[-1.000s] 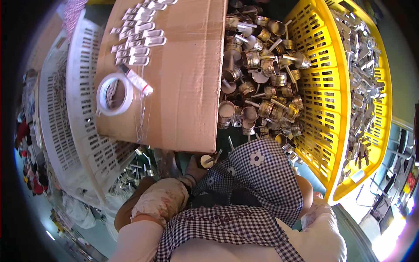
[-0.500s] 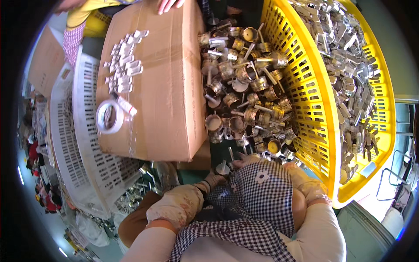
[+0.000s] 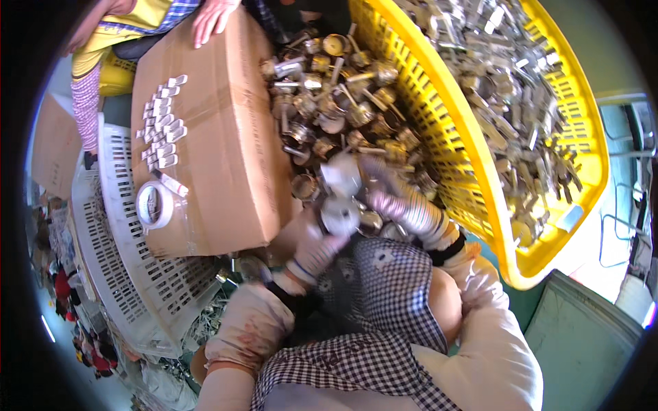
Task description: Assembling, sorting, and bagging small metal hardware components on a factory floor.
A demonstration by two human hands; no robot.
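Note:
My left hand (image 3: 317, 252), in a light striped glove, closes on a round silvery metal cup (image 3: 340, 216) above my checked apron. A second bright metal cup (image 3: 340, 176) sits just beyond it, at the fingers of my gloved right hand (image 3: 392, 200). Motion smears both hands and these cups, so the exact grip of the right fingers is unclear. Right behind them lies a heap of round metal cups with straight handles (image 3: 332, 123), some brownish or golden inside.
A cardboard box (image 3: 219, 164) at left bears small white pieces (image 3: 163, 123), a tape roll (image 3: 155, 205) and a marker-like stick (image 3: 173, 183). A tilted yellow crate (image 3: 473, 144) full of metal parts stands right. White crates (image 3: 127, 226) stand far left. Another person's hand (image 3: 215, 20) touches the box.
Both hands have risen from my lap toward the heap, bringing bright metal cups into view between them. The whole view has shifted, so box and crates sit further left.

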